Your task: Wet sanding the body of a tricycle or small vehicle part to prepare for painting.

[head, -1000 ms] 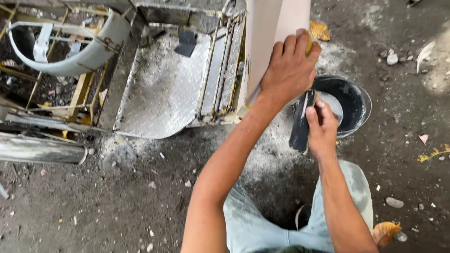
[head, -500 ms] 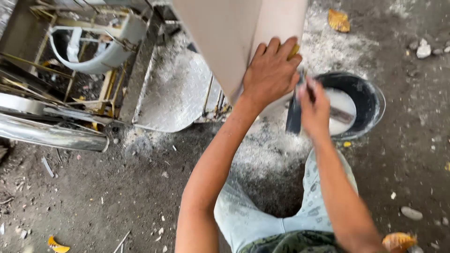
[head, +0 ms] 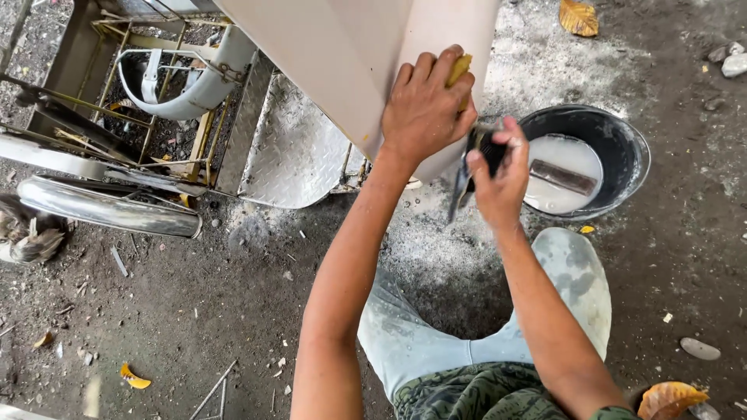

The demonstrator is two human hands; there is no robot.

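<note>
Up against the pale beige flat body panel, which leans out from the top of the view, the left hand presses a small yellow sponge-like pad; its fingers are curled over the pad and hold it flat to the panel's lower edge. Just to the right, the right hand is closed around a dark, flat-bladed tool, its fingers wrapped tight on the grip, with the blade hanging down beside the panel's corner. Near that hand on the ground sits a round black bucket holding milky white liquid, in which a dark oblong block lies. White dust is spread over the dirt floor beneath the panel and around the bucket. Below the forearms show the person's knees in pale, stained trousers. To the left stand a silver checker-plate footboard, a frame of thin metal bars around a curved white mudguard, and a chrome exhaust pipe. Dry yellow leaves and small stones lie scattered about.
</note>
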